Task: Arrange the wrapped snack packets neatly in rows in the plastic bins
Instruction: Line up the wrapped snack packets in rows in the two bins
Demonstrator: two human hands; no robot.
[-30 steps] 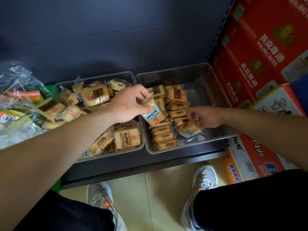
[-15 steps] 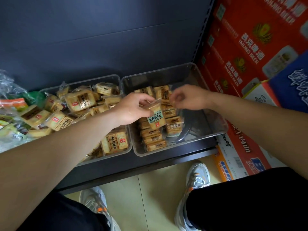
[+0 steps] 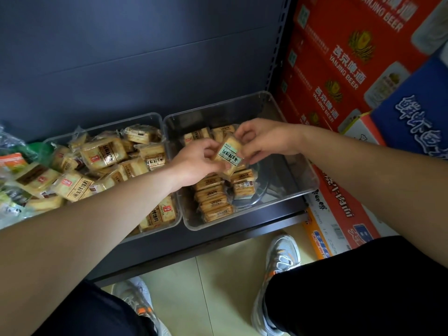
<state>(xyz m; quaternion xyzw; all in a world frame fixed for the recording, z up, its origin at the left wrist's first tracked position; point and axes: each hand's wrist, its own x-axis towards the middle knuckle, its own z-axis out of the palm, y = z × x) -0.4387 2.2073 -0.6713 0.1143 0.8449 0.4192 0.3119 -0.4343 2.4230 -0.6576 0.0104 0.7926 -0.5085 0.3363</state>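
I have the green-labelled snack packet (image 3: 229, 154) held from both sides. My left hand (image 3: 196, 163) curls round its near left edge, thumb and fingers closed on the wrapper. My right hand (image 3: 266, 139) pinches the far right end with bent fingertips. The packet hangs tilted above the middle of the right bin (image 3: 286, 170), over the standing rows (image 3: 213, 200) along that bin's left side. I cannot tell whether its lower corner touches them.

The shorter second row sits just beside the first, and the right part of the bin floor is bare. The left bin (image 3: 101, 126) carries a loose heap (image 3: 106, 151) of packets lying every way.

The wrapper looks slick, so a careless handover between my hands could drop the packet flat across the rows. Pushing it down hard could tip the packets standing on edge into the bare side, since nothing props them there. My left forearm passes low over the heap and may drag a packet over the rim.

My hands cover the middle of both rows, so I cannot see the gap I am aiming for. The forearm hides the near part of the left bin. The print is too blurred to read, and the crinkled bags (image 3: 14, 166) at far left are cut off.
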